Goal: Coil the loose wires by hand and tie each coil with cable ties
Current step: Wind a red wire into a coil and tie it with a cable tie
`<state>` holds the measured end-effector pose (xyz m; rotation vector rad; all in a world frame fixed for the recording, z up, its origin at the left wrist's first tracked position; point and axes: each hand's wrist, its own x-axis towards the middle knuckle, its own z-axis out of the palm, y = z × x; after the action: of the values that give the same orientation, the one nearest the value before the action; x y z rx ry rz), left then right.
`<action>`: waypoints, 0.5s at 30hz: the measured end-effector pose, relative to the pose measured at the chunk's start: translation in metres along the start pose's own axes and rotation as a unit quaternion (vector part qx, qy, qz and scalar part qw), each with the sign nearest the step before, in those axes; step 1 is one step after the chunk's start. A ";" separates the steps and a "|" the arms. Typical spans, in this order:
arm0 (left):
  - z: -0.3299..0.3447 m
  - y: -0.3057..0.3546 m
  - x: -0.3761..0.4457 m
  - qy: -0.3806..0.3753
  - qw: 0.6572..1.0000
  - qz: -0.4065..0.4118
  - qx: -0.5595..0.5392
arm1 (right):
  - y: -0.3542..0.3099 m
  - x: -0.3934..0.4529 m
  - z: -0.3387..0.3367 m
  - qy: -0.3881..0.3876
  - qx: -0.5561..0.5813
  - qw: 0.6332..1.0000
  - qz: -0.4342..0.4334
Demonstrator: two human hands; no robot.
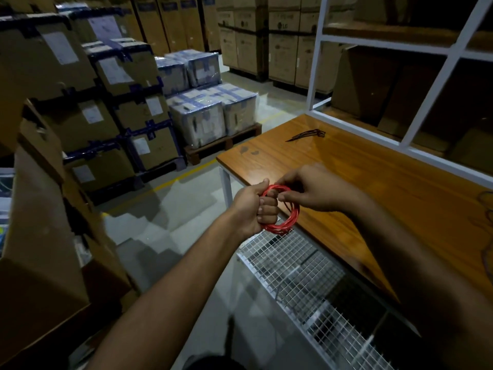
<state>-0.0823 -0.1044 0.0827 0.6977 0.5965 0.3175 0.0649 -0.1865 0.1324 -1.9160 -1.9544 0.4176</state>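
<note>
Red wire coil (286,221), held in the air over the near edge of the wooden table (373,188). Left hand (253,206) grips 1 side in a fist; right hand (314,189) pinches the top loops. Black cable ties (306,135) lie farther back on the table; wire-mesh shelf (301,276) below.

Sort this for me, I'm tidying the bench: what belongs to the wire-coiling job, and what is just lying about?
Job:
red coil, gripped by left hand, pinched by right hand
cable ties on the table
dark loose wire at the table's right edge

Lying about:
cartons
shelf frame
mesh rack under the table
</note>
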 end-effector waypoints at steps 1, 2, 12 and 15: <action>0.000 0.003 0.005 0.006 1.000 -0.002 0.003 | 0.003 0.005 0.004 0.005 -0.015 1.000 0.001; -0.001 0.006 0.009 0.008 1.000 -0.007 0.008 | 0.008 0.010 0.007 0.011 -0.015 1.000 0.010; -0.026 0.055 0.090 -0.043 0.990 0.001 0.136 | 0.071 0.076 0.001 -0.079 0.302 0.941 0.126; -0.035 0.071 0.124 -0.050 0.988 0.023 0.143 | 0.084 0.100 0.003 -0.074 0.412 0.890 0.181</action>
<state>-0.0110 0.0224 0.0591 0.9998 0.5358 0.2397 0.1379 -0.0842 0.0972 -1.6537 -1.1476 1.2880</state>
